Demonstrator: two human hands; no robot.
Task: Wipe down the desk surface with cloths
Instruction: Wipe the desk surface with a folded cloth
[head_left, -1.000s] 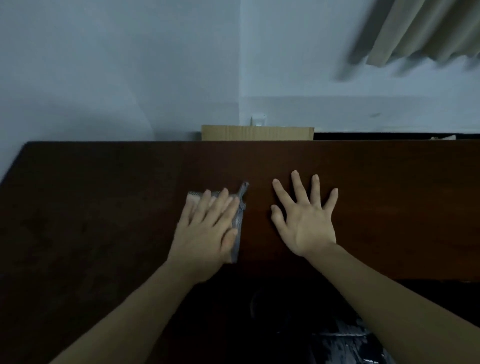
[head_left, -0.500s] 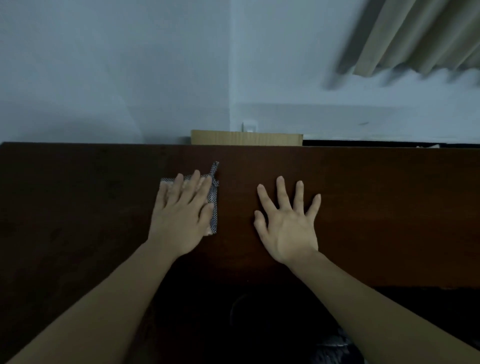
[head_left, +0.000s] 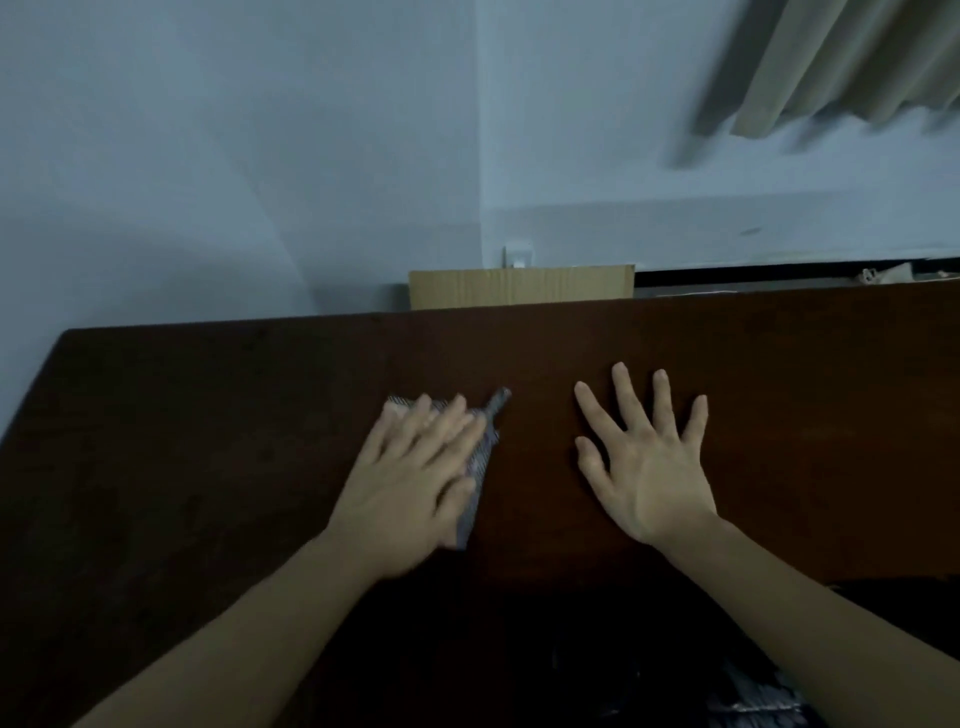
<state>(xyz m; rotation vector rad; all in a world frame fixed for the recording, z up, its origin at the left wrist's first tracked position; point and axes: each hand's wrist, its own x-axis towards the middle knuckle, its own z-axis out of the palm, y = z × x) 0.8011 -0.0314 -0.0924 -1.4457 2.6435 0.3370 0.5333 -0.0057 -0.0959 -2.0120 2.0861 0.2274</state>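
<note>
1. Flatly, the left hand (head_left: 415, 488) lies palm-down on a grey patterned cloth (head_left: 480, 457), its fingers straight and close together, pressing the cloth rather than curling round it; the hand looks slightly blurred.
2. The cloth shows along the hand's right edge and beyond the fingertips, with one narrow corner sticking out toward the far side; it lies on the dark brown surface (head_left: 208, 441), about midway between near and far edges; no label or writing can be read on it.
3. The right hand (head_left: 647, 467) rests flat on the bare surface just beside the cloth but apart from it; its fingers are spread wide and it holds nothing.
4. Behind the far edge a cardboard box (head_left: 519, 287) stands against the pale wall, no print legible on it; above it sits a small white wall socket (head_left: 518, 255); a beige curtain (head_left: 852, 62) hangs at upper right.
</note>
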